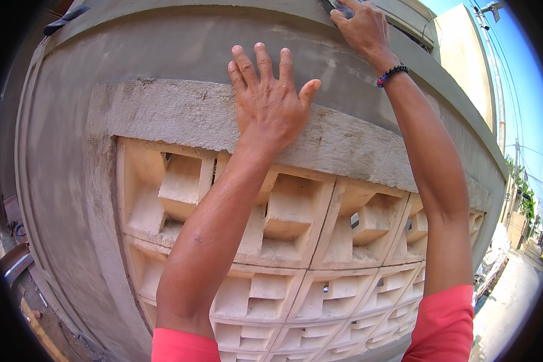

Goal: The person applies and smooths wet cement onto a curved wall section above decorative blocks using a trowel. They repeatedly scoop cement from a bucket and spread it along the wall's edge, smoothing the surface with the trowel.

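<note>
My left hand (270, 99) is open, its fingers spread and its palm against the wall, where smooth damp grey plaster (181, 45) meets a rougher, paler cement band (169, 105). Higher and to the right, my right hand (365, 30) is closed around a dark flat tool (332, 7) by the wall's top ledge. The upper frame edge cuts off part of this tool; it looks like a trowel. A dark braided bracelet (393, 73) circles my right wrist. Below both hands, cream breeze blocks (295, 208) with angled openings fill the recessed panel.
A raised moulding (464, 120) runs along the wall's top. At the top left corner rests a dark object (66, 19) I cannot make out. Planks and debris (39, 320) lie at lower left. On the right are a lane (513, 295), a utility pole (499, 78) and overhead wires.
</note>
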A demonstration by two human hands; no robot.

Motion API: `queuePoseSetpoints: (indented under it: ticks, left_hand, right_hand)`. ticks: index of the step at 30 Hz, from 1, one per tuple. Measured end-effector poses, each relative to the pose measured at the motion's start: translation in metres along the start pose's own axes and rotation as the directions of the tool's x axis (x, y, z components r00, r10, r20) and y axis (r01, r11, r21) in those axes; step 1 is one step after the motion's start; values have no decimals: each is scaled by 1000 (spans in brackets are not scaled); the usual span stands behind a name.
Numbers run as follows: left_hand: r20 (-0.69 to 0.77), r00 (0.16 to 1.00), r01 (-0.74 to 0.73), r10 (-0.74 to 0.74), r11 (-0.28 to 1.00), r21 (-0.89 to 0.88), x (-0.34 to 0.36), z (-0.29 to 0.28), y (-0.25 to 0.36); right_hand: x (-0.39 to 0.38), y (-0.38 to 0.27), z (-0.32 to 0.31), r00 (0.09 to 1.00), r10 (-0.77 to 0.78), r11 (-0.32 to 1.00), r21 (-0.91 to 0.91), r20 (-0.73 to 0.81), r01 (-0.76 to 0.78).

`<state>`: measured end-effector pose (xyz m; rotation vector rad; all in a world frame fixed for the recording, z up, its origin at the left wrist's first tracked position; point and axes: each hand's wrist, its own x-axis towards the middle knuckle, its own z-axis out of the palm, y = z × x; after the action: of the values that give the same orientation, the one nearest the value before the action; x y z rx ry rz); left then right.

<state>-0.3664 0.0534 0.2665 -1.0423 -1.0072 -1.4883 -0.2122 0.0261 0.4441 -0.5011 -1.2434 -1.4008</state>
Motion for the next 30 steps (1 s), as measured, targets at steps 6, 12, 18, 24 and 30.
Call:
queuePoseSetpoints:
  ticks: [6,12,18,24,30]
  left_hand:
    - [-36,999,-2,0,997,-80,0,-3,-4]
    - [-34,999,8,-15,982,-190,-2,-1,5]
    - [-64,997,18,-31,980,-200,2,-3,-9]
    - [-49,998,27,-41,965,-261,0,-1,1]
    - [-72,996,22,-43,961,-275,1,-1,-10]
  right_hand:
    - [-19,63,-16,991,-115,992,70,70,110]
    - [15,2,2,985,161,983,-102,57,-155]
    - [-16,32,-7,980,-199,976,96,24,196]
    - [26,11,6,952,295,955,-63,79,-291]
    - [-4,21,6,975,-223,966,137,7,220]
